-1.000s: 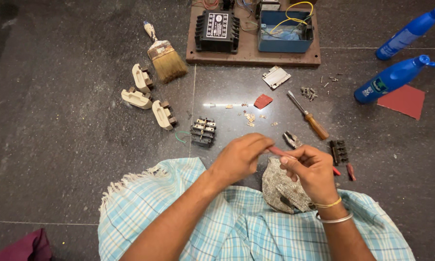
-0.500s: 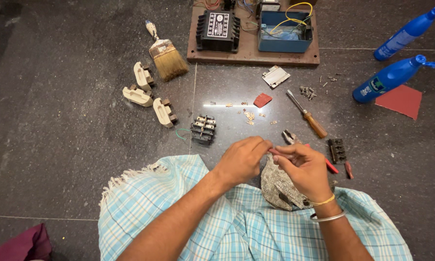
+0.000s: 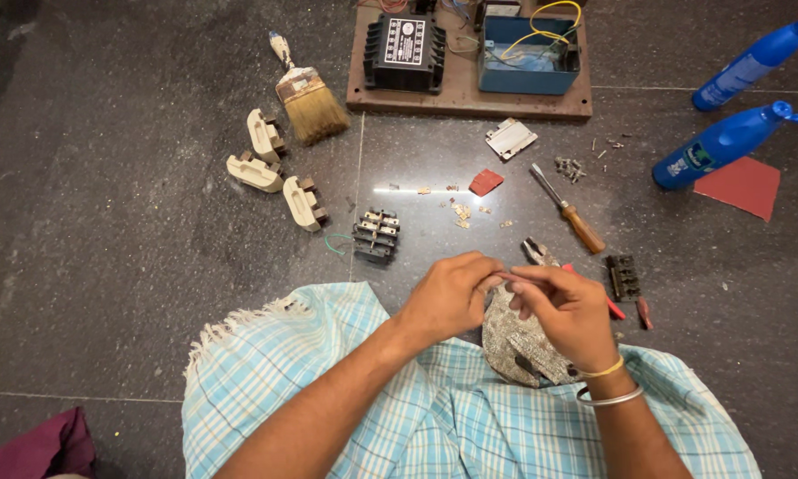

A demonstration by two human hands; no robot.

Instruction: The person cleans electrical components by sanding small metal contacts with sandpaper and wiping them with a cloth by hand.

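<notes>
Small reddish strip (image 3: 505, 278) pinched between left hand (image 3: 448, 297) and right hand (image 3: 563, 310), above a grey patterned cloth (image 3: 514, 341) on the lap

paintbrush (image 3: 306, 93), screwdriver (image 3: 569, 212), two blue bottles (image 3: 721, 141), red sandpaper sheet (image 3: 743, 185)

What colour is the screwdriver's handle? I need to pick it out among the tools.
Amber-orange, on the screwdriver lying on the dark floor, seen in the head view.
</notes>
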